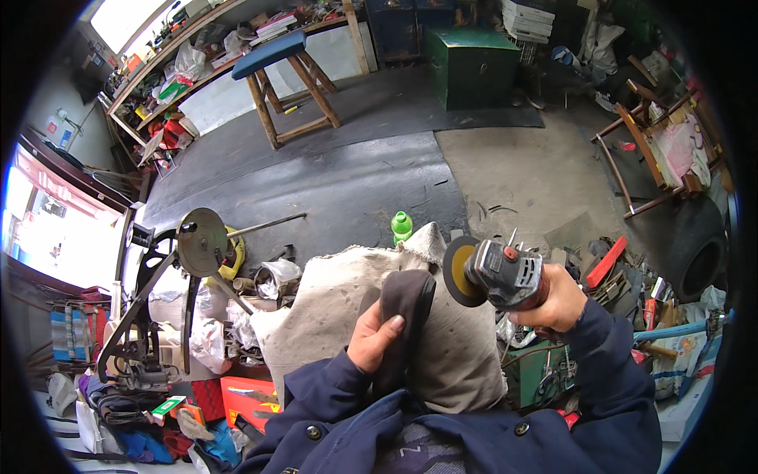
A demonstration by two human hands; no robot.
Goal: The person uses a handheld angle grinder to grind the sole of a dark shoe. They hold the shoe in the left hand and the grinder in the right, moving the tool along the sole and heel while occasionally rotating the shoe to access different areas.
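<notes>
My left hand [376,338] is closed round the side of a dark shoe [410,304], which stands tilted over my lap with its rounded end up. In my right hand [559,304] is an angle grinder [509,272], gripped by its body. The grinder's disc [461,271], dark with a yellowish middle, faces the shoe, and a gap lies between them. Beneath both, a stained beige cloth [316,296] covers my lap. The lower part of the shoe is partly hidden by my hand and jacket.
A hand-cranked machine with a round wheel [202,242] stands at my left. Beyond the cloth is a green bottle [402,227]. Scraps and tools [608,276] are heaped at the right. Farther off are a blue-topped stool [270,54], a green chest [474,67] and a wooden chair [643,134].
</notes>
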